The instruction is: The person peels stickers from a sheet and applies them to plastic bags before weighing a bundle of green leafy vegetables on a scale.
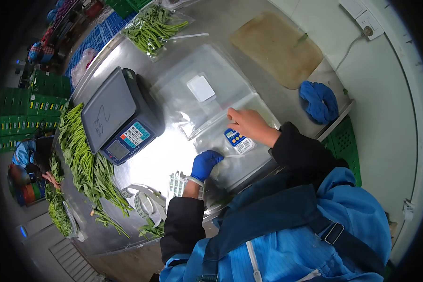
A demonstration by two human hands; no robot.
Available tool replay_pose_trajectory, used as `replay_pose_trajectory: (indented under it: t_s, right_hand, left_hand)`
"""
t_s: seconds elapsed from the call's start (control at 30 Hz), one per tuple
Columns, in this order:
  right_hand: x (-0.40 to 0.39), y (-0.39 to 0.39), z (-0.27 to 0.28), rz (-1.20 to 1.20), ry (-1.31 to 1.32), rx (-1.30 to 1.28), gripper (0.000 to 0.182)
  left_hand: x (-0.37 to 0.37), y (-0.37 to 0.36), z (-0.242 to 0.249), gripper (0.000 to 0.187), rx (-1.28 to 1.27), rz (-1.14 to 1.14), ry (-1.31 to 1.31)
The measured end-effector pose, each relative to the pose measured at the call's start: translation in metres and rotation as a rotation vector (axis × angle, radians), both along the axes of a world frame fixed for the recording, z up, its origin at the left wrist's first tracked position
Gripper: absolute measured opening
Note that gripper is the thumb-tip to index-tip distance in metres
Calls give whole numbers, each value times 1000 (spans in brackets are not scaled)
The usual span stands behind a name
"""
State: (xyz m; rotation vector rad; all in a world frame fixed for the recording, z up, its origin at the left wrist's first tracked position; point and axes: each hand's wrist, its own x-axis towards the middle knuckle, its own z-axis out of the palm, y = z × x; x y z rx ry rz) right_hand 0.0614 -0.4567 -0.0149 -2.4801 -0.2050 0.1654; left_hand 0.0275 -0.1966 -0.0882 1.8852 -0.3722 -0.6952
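Note:
My left hand (205,164), in a blue glove, rests at the near side of a stack of clear plastic bags (239,169). Its fingers are closed; what they grip, if anything, is hidden, though a thin pale strip shows beside them. My bare right hand (251,124) hovers over the bags with fingers curled together, and anything in them is too small to make out. Just below it, a blue and white printed label (238,141) lies on the top bag. By my left wrist are a sheet of small labels (176,184) and a curled label strip (145,199).
A digital scale (115,117) stands left of the bags, with loose leafy greens (75,141) along its far side. Bagged greens (152,30), a brown board (277,49) and a blue cloth bundle (318,102) lie farther off. Another person's hand (51,179) is at left.

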Motion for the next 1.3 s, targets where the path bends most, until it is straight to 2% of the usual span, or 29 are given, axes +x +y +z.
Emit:
replay_pose_trajectory:
  t_s: [0.1,0.13,0.2,0.23,0.3,0.37,0.43,0.47,0.5,0.57,0.63,0.67,0.7,0.77,0.87,0.97,1.0,1.17,1.23,1.3]
  right_hand:
    - [-9,4,49,-83,-197,167,21]
    - [-13,6,58,-85,-271,210,19]
    - [-20,9,68,-90,-418,296,16]
    - [-23,10,66,-73,-407,296,16]
    - [-28,14,53,-31,-381,298,15]
    - [-37,20,34,7,-252,302,19]
    - [-47,30,21,47,-78,302,22]
    - [-51,36,23,90,90,297,24]
    - [-57,43,16,149,100,290,25]
    - [-68,58,-9,265,117,271,27]
    - [-72,74,-24,363,124,278,31]
    - [-74,82,-30,390,133,287,32]
    - [-75,90,-35,418,142,294,33]
    - [-72,102,-36,420,130,302,36]
    - [-61,117,-23,380,113,374,36]
    - [-47,129,-8,315,220,374,32]
    - [-45,133,-13,284,225,446,25]
    - [-49,139,-31,229,95,512,18]
    - [-50,137,-31,223,59,530,15]
    - [-52,134,-31,221,30,545,12]
  left_hand:
    - [13,9,-14,17,-157,149,297]
    - [17,9,-7,20,-212,208,318]
    - [37,19,-6,22,-116,386,360]
    - [48,29,-5,23,-116,486,368]
    - [68,55,2,25,-439,752,378]
    - [82,81,23,30,-502,969,337]
    - [79,124,29,32,-80,787,137]
    - [76,152,12,28,147,652,25]
    - [68,175,-1,26,268,527,-131]
    - [41,190,3,24,483,409,-131]
    - [22,200,-8,23,587,201,15]
    - [5,203,-13,29,336,268,153]
    - [-5,216,-39,35,194,230,105]
    - [-15,176,-2,35,76,352,135]
    - [-16,148,34,36,22,415,233]
    - [-13,124,58,39,-41,394,254]
    - [-12,115,67,41,-54,394,256]
    - [-7,98,72,47,-29,330,260]
    - [-7,79,92,50,-37,305,213]
    - [-8,87,76,40,8,205,216]
